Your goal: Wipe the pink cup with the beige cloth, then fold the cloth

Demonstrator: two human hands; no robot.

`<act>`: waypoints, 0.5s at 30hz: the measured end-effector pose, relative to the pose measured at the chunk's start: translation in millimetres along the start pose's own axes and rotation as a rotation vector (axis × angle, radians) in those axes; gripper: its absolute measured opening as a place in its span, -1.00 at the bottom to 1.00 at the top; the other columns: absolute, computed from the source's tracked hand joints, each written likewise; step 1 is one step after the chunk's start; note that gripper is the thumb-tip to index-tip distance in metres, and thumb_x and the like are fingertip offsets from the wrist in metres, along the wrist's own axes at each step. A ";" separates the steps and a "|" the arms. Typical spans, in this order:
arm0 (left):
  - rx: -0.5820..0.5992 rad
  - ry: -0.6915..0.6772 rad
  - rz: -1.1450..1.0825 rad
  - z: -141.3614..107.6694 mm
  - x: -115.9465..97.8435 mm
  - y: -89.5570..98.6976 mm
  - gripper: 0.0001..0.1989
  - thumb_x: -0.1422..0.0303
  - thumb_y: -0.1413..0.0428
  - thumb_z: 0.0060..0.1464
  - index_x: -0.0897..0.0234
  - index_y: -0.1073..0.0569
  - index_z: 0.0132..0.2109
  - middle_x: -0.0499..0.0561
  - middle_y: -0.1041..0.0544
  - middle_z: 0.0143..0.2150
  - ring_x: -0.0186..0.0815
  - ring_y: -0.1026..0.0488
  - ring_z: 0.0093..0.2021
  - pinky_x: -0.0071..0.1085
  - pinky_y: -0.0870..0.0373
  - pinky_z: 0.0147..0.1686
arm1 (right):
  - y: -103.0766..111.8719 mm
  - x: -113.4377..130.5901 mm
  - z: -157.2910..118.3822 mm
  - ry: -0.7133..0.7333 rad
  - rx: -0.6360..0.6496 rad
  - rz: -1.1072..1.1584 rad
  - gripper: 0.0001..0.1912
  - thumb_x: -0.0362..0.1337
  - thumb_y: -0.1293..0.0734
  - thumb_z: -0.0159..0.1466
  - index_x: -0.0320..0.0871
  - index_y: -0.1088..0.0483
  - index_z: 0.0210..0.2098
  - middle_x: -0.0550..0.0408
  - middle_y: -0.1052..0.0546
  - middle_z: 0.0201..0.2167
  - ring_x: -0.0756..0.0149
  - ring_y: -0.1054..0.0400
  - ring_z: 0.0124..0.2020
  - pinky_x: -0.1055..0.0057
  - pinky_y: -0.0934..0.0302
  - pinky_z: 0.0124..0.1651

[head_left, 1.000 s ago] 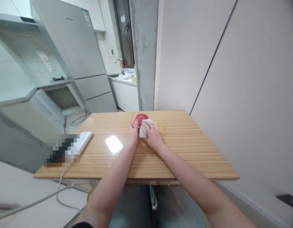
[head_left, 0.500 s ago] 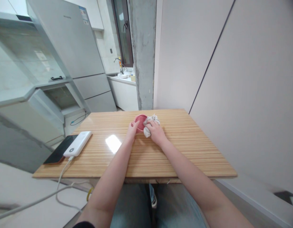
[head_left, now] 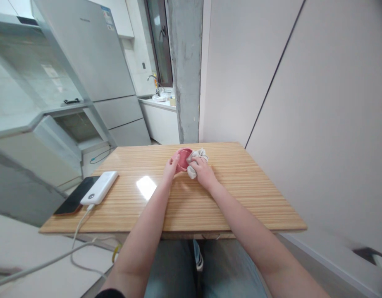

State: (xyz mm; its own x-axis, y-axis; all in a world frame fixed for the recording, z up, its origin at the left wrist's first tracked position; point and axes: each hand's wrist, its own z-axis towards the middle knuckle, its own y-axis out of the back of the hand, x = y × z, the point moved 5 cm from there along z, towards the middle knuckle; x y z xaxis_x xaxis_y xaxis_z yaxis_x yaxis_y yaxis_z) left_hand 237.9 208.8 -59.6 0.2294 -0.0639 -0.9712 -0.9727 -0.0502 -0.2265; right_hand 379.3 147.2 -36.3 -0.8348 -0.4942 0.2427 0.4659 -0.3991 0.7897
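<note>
A pink bowl (head_left: 185, 156) is tilted over the far middle of the wooden table, its inside turned partly to the right. My left hand (head_left: 171, 166) grips the bowl by its left side, fingers closed on the wall. Bunched in my right hand (head_left: 202, 169) is a whitish cloth (head_left: 199, 154), pressed against the bowl's right rim and inside. The fingers of that hand are curled over the cloth. The cloth hides the right part of the bowl.
On the table (head_left: 240, 198), at the left, a white power bank (head_left: 100, 188) lies partly over a dark phone (head_left: 75, 196). A white cable (head_left: 77, 231) runs from it off the front edge. Beyond stand a fridge (head_left: 94, 54) and a sink counter (head_left: 161, 118).
The bowl has tipped more toward the right, showing more of its outer left wall. My left hand has shifted slightly left along it; the right hand stays on the cloth.
</note>
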 end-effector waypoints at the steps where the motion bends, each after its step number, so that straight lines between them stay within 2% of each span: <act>1: -0.001 -0.008 0.025 -0.3 -0.5 1.1 -0.52 0.03 -0.20 -0.07 0.34 -0.38 -0.16 0.01 -0.48 -0.46 -0.34 -0.45 -0.52 -0.42 -0.42 -0.50 | -0.4 1.0 -0.2 -0.005 0.003 0.015 -0.68 -0.48 -0.16 0.24 -0.12 -0.43 -0.11 -0.06 -0.36 0.03 0.12 -0.15 -0.01 0.20 -0.15 0.07; 3: -0.019 -0.028 0.024 -3.5 1.0 1.3 -0.51 0.01 -0.20 -0.09 0.36 -0.38 -0.21 0.00 -0.46 -0.49 -0.36 -0.44 -0.54 -0.42 -0.41 -0.50 | -2.5 5.6 -1.4 -0.046 -0.015 0.051 -0.65 -0.47 -0.22 0.19 -0.13 -0.41 -0.05 -0.05 -0.35 0.05 0.11 -0.16 0.00 0.20 -0.14 0.09; 6: -0.009 -0.026 -0.083 -10.8 8.0 -6.3 -0.50 0.04 -0.23 -0.10 0.34 -0.33 -0.16 -0.03 -0.46 -0.47 -0.39 -0.44 -0.52 -0.44 -0.42 -0.45 | -5.8 11.4 -3.8 -0.126 -0.089 0.119 -0.56 -0.41 -0.30 0.13 -0.16 -0.35 0.02 -0.08 -0.32 0.08 0.08 -0.15 0.03 0.17 -0.12 0.12; 10: 0.074 -0.031 -0.135 -16.3 9.3 -16.3 -0.38 0.31 -0.37 -0.25 0.24 -0.24 -0.07 0.04 -0.52 -0.25 -0.39 -0.49 -0.38 -0.45 -0.45 -0.32 | -5.4 -0.9 -5.2 -0.231 -0.166 0.155 -0.69 -0.42 -0.24 0.18 -0.18 -0.40 -0.08 -0.09 -0.35 -0.01 0.11 -0.18 -0.02 0.17 -0.13 0.09; 12: 0.092 0.008 -0.091 -16.0 6.5 -14.1 -0.34 0.31 -0.37 -0.25 0.20 -0.22 -0.02 0.06 -0.51 -0.17 -0.38 -0.51 -0.35 -0.44 -0.46 -0.31 | -4.4 -7.4 -3.5 -0.189 -0.132 0.156 -0.71 -0.45 -0.22 0.19 -0.16 -0.43 -0.13 -0.08 -0.37 -0.03 0.13 -0.19 -0.04 0.18 -0.14 0.08; 15: 0.108 0.088 -0.031 -14.1 1.9 -7.1 -0.46 0.15 -0.29 -0.13 0.22 -0.26 -0.06 0.06 -0.50 -0.19 -0.38 -0.50 -0.40 -0.43 -0.46 -0.39 | -3.3 -8.8 -0.8 -0.079 -0.061 0.142 -0.68 -0.47 -0.21 0.18 -0.13 -0.45 -0.12 -0.07 -0.37 -0.02 0.12 -0.18 -0.03 0.18 -0.13 0.08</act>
State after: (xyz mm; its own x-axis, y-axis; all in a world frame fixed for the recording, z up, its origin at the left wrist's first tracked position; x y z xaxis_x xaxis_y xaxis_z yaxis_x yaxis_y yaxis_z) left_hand 245.8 195.0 -58.8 0.2571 -0.1516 -0.9544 -0.9620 0.0539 -0.2677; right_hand 385.3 152.2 -41.5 -0.7786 -0.4876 0.3951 0.5959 -0.3772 0.7089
